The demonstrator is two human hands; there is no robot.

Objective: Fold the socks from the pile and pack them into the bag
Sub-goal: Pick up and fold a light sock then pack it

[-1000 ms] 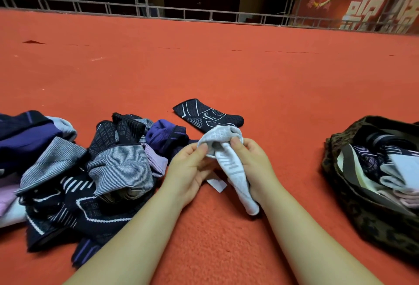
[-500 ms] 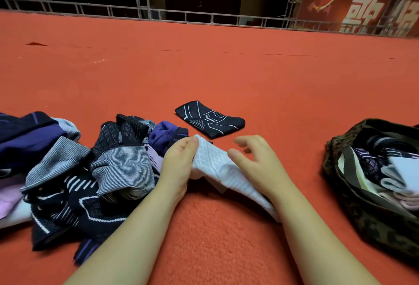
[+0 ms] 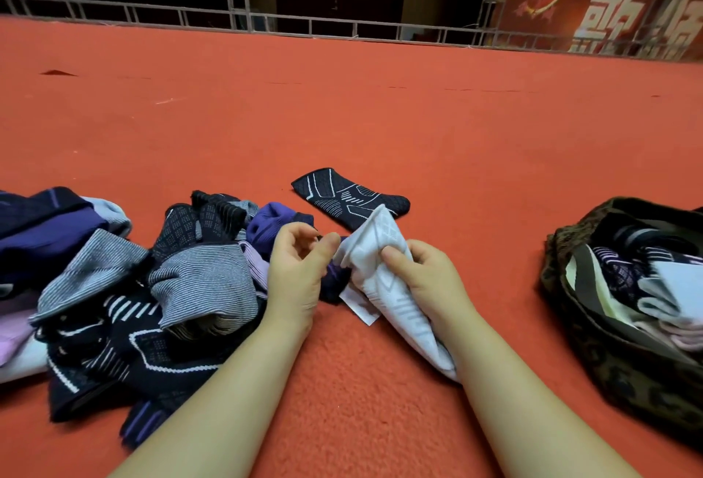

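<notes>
white sock (image 3: 384, 268) | grey line pattern, bunched | gripped by R hand (image 3: 430, 276)

White knit sock (image 3: 384, 279) with pale grey lines; black sock (image 3: 344, 198) with white geometric lines; grey-striped, navy, purple and lilac sock pile (image 3: 125, 287); brown-patterned olive fabric bag (image 3: 624, 359); orange-red carpet (image 3: 380, 116).

The pile of socks (image 3: 125, 287) lies on the floor (image 3: 380, 116) at the left, and the bag (image 3: 608, 325) sits at the right with folded socks (image 3: 654, 279) inside. Between them, the left hand (image 3: 295, 268) is just beside the pile, and the right hand (image 3: 426, 279) holds 1 sock (image 3: 374, 260). Behind the hands, another sock (image 3: 342, 196) lies flat. A railing (image 3: 304, 26) runs along the floor's far edge.
</notes>
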